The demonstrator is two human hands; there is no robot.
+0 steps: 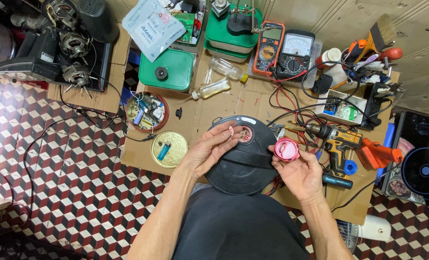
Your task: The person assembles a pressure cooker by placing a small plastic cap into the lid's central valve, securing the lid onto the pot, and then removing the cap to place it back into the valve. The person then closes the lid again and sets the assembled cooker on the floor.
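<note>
A round black appliance base [245, 166] lies upside down in front of me on a cardboard-covered work surface [209, 103]. My left hand [209, 149] rests on its left side, fingers reaching to a small round opening [246, 134] with pinkish parts near its top. My right hand [298, 171] is at the base's right edge and holds a small round pink part [286, 149] between thumb and fingers, just off the black base.
A cordless drill [339, 142] lies to the right, with tangled red and black wires [291, 103]. Two multimeters [281, 48], green boxes [168, 70], small bottles [212, 89] and two round tins [168, 149] of small parts sit behind and left. Electric motors [72, 45] stand at far left.
</note>
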